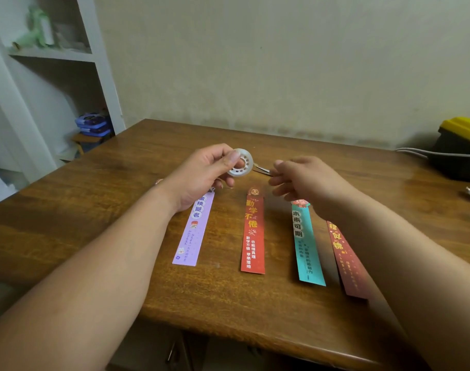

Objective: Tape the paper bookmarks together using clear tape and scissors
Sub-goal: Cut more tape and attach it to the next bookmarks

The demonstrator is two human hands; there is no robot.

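Clear tape ring (246, 160) pinched in left hand (205, 174).

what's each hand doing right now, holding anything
Left hand: holding the tape roll.
Right hand: fingers curled beside the roll, cannot tell if they pinch anything.

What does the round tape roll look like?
The tape roll is a small ring of clear, whitish tape on a pale core with little holes round its middle. The left hand pinches it, thumb on the front, and holds it upright above the table, its face toward the camera. The right hand is close beside it.
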